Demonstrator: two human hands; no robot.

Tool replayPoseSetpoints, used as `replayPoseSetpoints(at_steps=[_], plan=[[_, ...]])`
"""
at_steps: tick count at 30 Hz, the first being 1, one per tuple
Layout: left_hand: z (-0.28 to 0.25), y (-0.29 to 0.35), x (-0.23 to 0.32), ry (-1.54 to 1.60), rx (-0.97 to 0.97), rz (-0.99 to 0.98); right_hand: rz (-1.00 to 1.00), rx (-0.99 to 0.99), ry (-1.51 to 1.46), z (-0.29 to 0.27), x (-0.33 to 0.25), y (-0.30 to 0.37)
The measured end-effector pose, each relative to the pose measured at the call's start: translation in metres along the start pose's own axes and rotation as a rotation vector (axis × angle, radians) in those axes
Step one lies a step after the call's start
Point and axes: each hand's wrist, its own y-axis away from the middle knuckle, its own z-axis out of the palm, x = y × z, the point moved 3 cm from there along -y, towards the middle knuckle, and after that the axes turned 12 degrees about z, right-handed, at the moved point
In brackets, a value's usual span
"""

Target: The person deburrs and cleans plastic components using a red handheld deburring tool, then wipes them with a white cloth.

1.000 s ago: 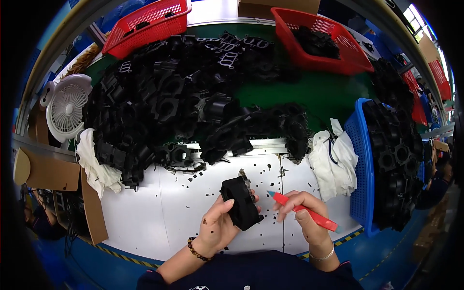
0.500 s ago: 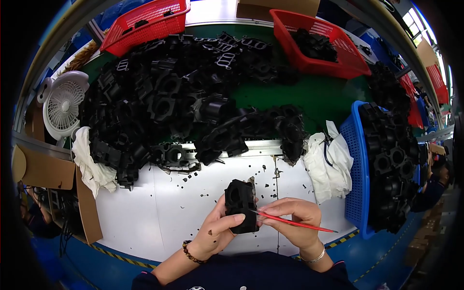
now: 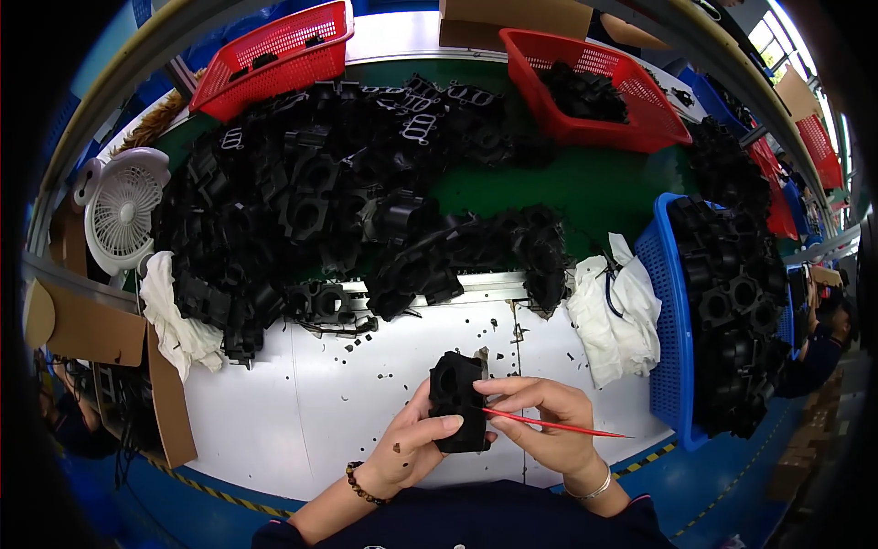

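Note:
A black molded plastic part point(image 3: 460, 403) with round openings is held up over the white work surface. My left hand point(image 3: 416, 444) grips it from the left, the thumb lying across its front face. My right hand point(image 3: 549, 425) pinches a slim red pointed tool point(image 3: 576, 427) between thumb and fingers. One end of the tool meets the part's right side, while the thin other end points right. Right fingertips are at the part's right edge. Where exactly the tool touches is too small to make out.
Similar black parts point(image 3: 311, 215) lie heaped beyond on a green mat point(image 3: 576, 188). A blue basket point(image 3: 672, 320) of parts stands right, red baskets point(image 3: 599, 137) at the back. White cloths point(image 3: 615, 325) lie either side. A white fan point(image 3: 126, 210) and cardboard box point(image 3: 169, 403) are left. Black scraps dot the surface.
The view has shifted slightly. Right fingers have moved up along the part's edge, and the red tool lies at a flatter angle. The left hand keeps its grip on the part.

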Motion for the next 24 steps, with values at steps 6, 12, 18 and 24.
replayPoseSetpoints(at_steps=[6,12,18,24], plan=[[0.003,-0.001,-0.004,0.037,-0.004,0.012,0.005,-0.012,-0.020,-0.004,0.005,0.006],[-0.001,0.004,-0.011,-0.178,0.000,0.108,-0.045,0.006,0.112,0.000,-0.001,0.008],[0.019,0.001,0.001,-0.209,0.170,0.105,-0.283,0.044,0.229,0.000,-0.014,0.002],[0.024,0.002,0.003,-0.236,0.113,0.091,-0.074,0.054,0.181,-0.011,-0.024,0.017]])
